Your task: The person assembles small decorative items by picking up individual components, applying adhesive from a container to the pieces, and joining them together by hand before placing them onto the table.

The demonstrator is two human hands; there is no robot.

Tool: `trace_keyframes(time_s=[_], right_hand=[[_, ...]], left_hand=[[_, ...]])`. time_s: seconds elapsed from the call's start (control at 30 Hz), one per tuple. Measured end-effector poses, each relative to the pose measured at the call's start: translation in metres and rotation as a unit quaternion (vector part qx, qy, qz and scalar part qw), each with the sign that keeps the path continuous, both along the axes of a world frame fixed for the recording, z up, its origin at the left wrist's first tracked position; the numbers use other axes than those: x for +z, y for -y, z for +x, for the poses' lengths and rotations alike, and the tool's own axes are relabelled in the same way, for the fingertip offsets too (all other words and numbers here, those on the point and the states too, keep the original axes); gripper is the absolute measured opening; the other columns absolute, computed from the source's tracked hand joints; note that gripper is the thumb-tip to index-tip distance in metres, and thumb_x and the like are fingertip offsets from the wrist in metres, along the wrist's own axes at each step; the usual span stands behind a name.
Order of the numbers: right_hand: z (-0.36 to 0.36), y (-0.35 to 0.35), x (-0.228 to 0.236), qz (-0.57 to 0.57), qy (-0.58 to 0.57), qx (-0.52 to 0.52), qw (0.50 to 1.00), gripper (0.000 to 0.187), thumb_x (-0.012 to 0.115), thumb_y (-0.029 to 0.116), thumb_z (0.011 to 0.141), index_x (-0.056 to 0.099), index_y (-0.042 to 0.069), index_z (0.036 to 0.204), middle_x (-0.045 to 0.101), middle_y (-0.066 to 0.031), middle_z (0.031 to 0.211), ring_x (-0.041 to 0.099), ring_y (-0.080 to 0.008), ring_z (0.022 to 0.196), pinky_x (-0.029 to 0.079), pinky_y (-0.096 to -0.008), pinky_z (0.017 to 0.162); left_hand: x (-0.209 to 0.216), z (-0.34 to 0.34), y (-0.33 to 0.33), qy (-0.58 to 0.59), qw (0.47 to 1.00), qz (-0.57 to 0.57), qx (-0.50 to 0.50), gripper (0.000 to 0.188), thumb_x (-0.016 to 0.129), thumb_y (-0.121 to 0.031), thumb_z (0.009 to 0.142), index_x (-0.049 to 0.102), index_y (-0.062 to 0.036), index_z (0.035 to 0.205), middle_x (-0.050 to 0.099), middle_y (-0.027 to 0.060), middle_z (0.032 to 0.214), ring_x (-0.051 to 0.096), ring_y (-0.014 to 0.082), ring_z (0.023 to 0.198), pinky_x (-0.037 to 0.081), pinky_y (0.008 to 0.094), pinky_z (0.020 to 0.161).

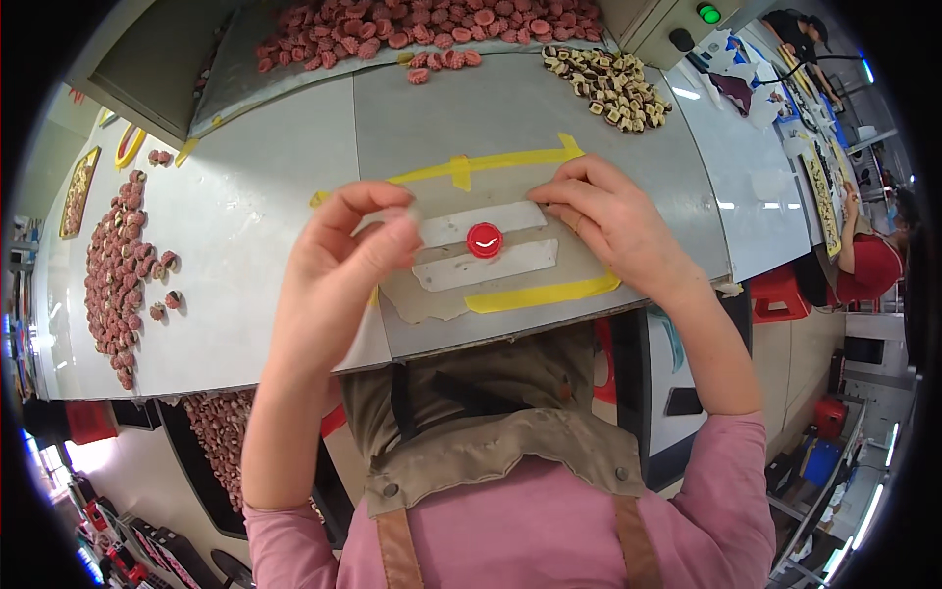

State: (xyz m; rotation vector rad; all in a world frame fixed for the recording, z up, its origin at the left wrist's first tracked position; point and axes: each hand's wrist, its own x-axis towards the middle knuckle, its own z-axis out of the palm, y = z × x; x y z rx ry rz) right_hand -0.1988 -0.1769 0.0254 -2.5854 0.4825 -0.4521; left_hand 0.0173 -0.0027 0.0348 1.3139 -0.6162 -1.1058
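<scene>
A small red round piece [485, 240] with a white curved mark on its top sits in front of me, between two white strips [496, 264]. The strips lie on a brownish sheet edged with yellow tape [545, 293]. My left hand [343, 250] is raised left of the red piece, with thumb and fingers curled towards each other. Its fingertips are blurred, and anything between them is too small to name. To the right, my right hand [613, 221] is closed in a pinch near the end of the upper strip. What it pinches, if anything, is hidden.
Many reddish ridged, cup-shaped pieces [432, 22] are heaped at the back. A pile of dark-and-cream pieces [613, 88] lies at the back right. Pinkish assembled pieces [120, 270] cover the table's left. A grey machine housing [157, 69] stands back left. Another person [868, 265] sits far right.
</scene>
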Motion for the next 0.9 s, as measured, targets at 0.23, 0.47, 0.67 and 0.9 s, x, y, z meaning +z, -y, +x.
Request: trace_keyframes(time_s=[0.23, 0.47, 0.67, 0.9], right_hand=[[0.005, -0.011, 0.002, 0.064, 0.047, -0.043, 0.996, 0.026, 0.063, 0.002, 0.085, 0.061, 0.001, 0.111, 0.060, -0.0122, 0.101, 0.062, -0.0255, 0.090, 0.050, -0.0330, 0.079], [0.012, -0.016, 0.007, -0.012, -0.016, -0.056, 0.998, 0.016, 0.063, 0.003, 0.085, 0.061, 0.000, 0.101, 0.059, -0.0125, 0.096, 0.061, -0.0279, 0.085, 0.050, -0.0349, 0.077], [0.016, -0.022, 0.011, -0.066, -0.037, -0.058, 0.995, 0.014, 0.062, 0.004, 0.086, 0.061, 0.000, 0.099, 0.058, -0.0123, 0.094, 0.059, -0.0281, 0.086, 0.049, -0.0352, 0.074], [0.039, -0.052, 0.012, -0.011, 0.033, 0.017, 0.999, 0.016, 0.065, 0.005, 0.083, 0.063, 0.002, 0.098, 0.056, -0.0108, 0.090, 0.057, -0.0279, 0.083, 0.048, -0.0357, 0.071]], left_hand=[[-0.012, -0.029, -0.015, -0.108, 0.993, -0.039, -0.015, 0.029, 0.059, -0.014, 0.096, 0.056, 0.0012, 0.121, 0.062, 0.0071, 0.112, 0.063, 0.0131, 0.096, 0.049, 0.0252, 0.084], [-0.017, -0.022, -0.021, -0.150, 0.986, -0.071, -0.017, 0.034, 0.054, -0.018, 0.099, 0.054, -0.0003, 0.128, 0.060, 0.0072, 0.116, 0.061, 0.0140, 0.100, 0.048, 0.0267, 0.088], [-0.021, -0.019, -0.024, -0.193, 0.977, -0.089, -0.022, 0.035, 0.052, -0.018, 0.100, 0.052, -0.0013, 0.131, 0.059, 0.0069, 0.115, 0.060, 0.0121, 0.099, 0.047, 0.0267, 0.090], [-0.023, -0.020, -0.025, -0.180, 0.978, -0.104, -0.009, 0.035, 0.050, -0.016, 0.100, 0.051, -0.0013, 0.131, 0.059, 0.0072, 0.116, 0.059, 0.0108, 0.098, 0.047, 0.0262, 0.089]])
